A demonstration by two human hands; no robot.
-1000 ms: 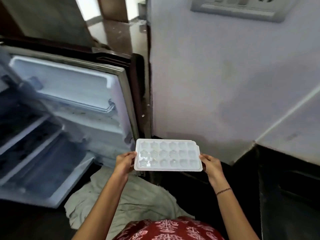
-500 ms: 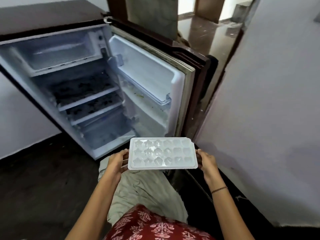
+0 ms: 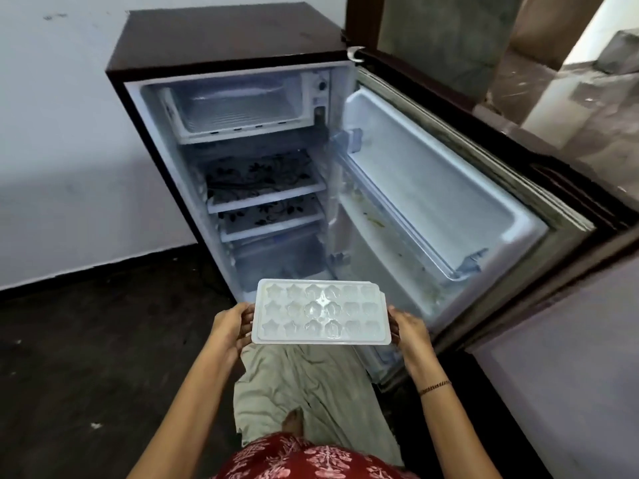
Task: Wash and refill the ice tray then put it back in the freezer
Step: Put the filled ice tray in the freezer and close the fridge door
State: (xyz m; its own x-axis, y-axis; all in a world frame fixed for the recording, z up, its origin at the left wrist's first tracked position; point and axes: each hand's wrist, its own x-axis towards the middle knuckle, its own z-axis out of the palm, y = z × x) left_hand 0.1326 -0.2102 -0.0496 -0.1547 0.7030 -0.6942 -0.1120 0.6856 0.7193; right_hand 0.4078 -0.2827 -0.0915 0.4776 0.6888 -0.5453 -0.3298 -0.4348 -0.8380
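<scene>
The person holds the white ice tray (image 3: pixel 320 312) level in front of the open fridge (image 3: pixel 221 57), left hand (image 3: pixel 230 323) gripping its left end, right hand (image 3: pixel 409 328) gripping its right end. Beyond the tray, at the fridge's top, the freezer compartment (image 3: pixel 238 105) stands open.

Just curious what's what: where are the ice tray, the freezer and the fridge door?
ice tray (image 3: pixel 320 312): head view, centre of its moulded top.
freezer (image 3: pixel 238 114): head view, its inner floor.
fridge door (image 3: pixel 432 181): head view, white inner lining.
</scene>
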